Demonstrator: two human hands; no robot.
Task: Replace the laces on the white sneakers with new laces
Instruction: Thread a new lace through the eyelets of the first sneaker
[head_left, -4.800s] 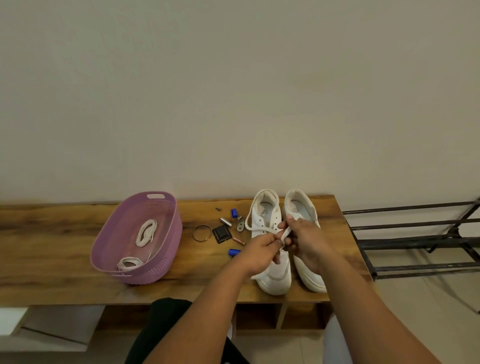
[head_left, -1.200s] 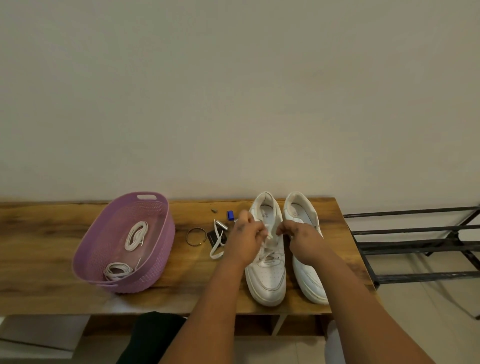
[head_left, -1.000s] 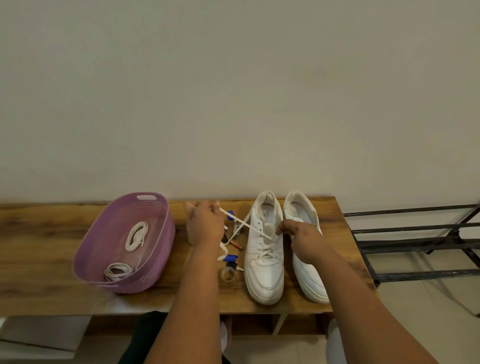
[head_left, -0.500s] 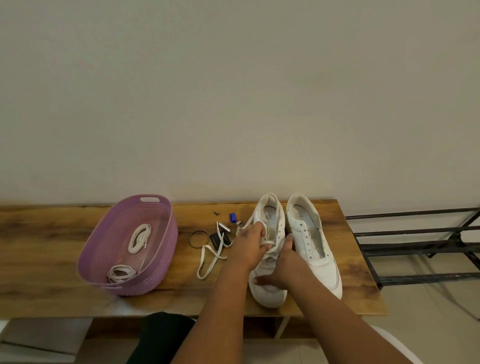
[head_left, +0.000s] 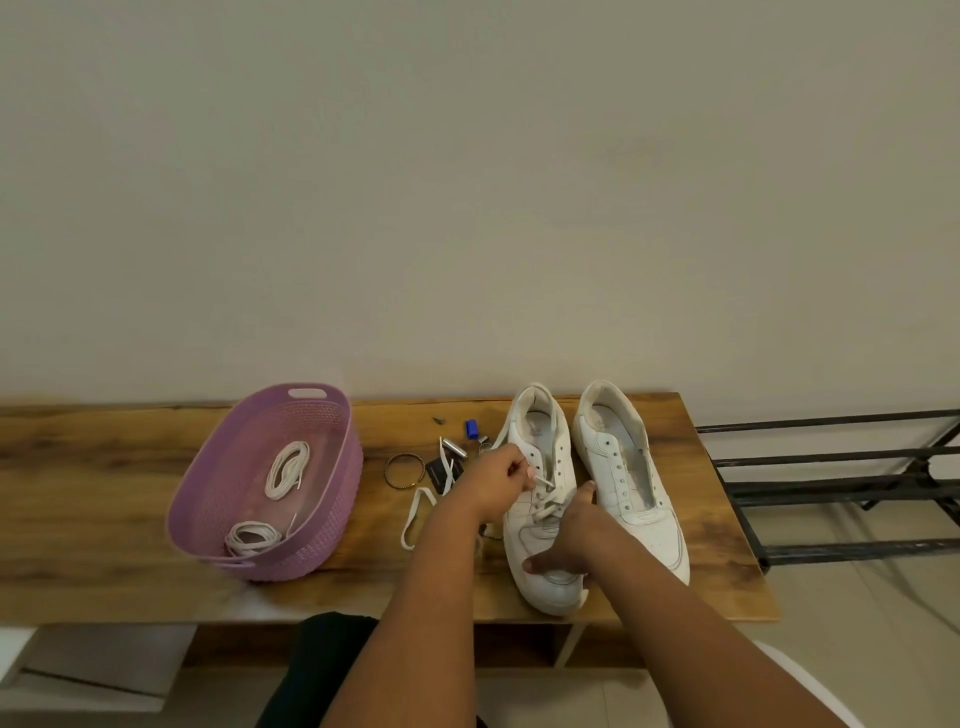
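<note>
I am observing the left hand (head_left: 493, 480) pinching the lace (head_left: 540, 484) at the eyelets of the left sneaker (head_left: 543, 592), its grip clenching on that strand near the middle of the shoe. The right hand (head_left: 571, 540) is bracing the same sneaker just nearer than that grip, with the thumb lying across the toe and the fingers curling round the far side of the shoe (the fingertips themselves are hidden, so I am reporting the hold from the thumb and palm alone). The lace is still threading through the lower eyelets directly beneath the left grip, while its loose end (head_left: 415, 514) is trailing onto the counter (head_left: 104, 519) to the left of that grip.

The second sneaker (head_left: 631, 483) is standing just right of the held one, touching or nearly touching it, with its eyelets showing bare. Left of the grip, small items are lying on the counter: a ring (head_left: 401, 470), a dark square piece (head_left: 441, 472) and a blue cap (head_left: 471, 428). Well to the left, the purple basket (head_left: 311, 551) is holding two coiled laces (head_left: 287, 470).
</note>
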